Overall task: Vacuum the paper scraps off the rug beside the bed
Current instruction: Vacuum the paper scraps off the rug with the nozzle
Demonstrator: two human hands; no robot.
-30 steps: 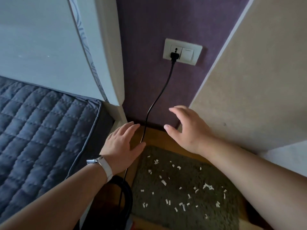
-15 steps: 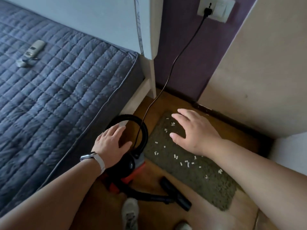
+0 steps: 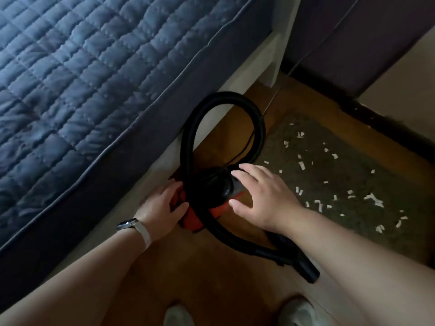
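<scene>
Evidently no vacuuming is done yet: paper scraps (image 3: pixel 301 165) are seen scattered all over the rug (image 3: pixel 353 165), right of the bed (image 3: pixel 82 78). The vacuum cleaner (image 3: pixel 216 187) is stood on the wooden floor (image 3: pixel 188 274) between bed and rug, with its hose (image 3: pixel 195 128) looped toward the far side and its nozzle (image 3: pixel 306 270) laid nearer, beside the rug.

The left hand (image 3: pixel 162 208) is laid against the red casing, fingers relaxed, nothing grasped. The right hand (image 3: pixel 261 198) is spread over the black top, fingers straight; contact cannot be told.

A cord (image 3: pixel 303 57) is run up the far purple wall (image 3: pixel 353 43).

Judged outstanding: switching on, taking up the nozzle, every pass.
</scene>
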